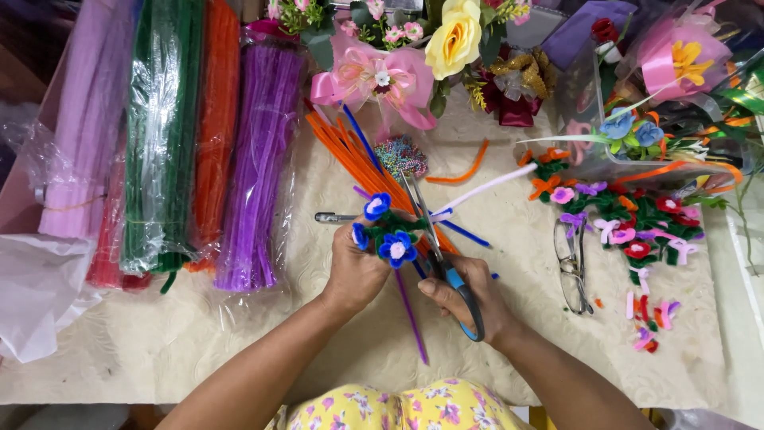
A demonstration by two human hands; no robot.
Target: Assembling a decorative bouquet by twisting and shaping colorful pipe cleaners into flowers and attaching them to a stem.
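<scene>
The left hand (356, 271) grips a small bunch of blue pipe-cleaner flowers (387, 231) above the cream table (159, 342), fingers wrapped round the stems. The right hand (465, 296), just beside it, has fingers closed through the blue handles of scissors (446, 259), blades pointing up past the flowers. At far left lie long clear plastic packs of pipe cleaners: pink (79, 119), green (163, 135), orange (216, 127), purple (259, 159).
</scene>
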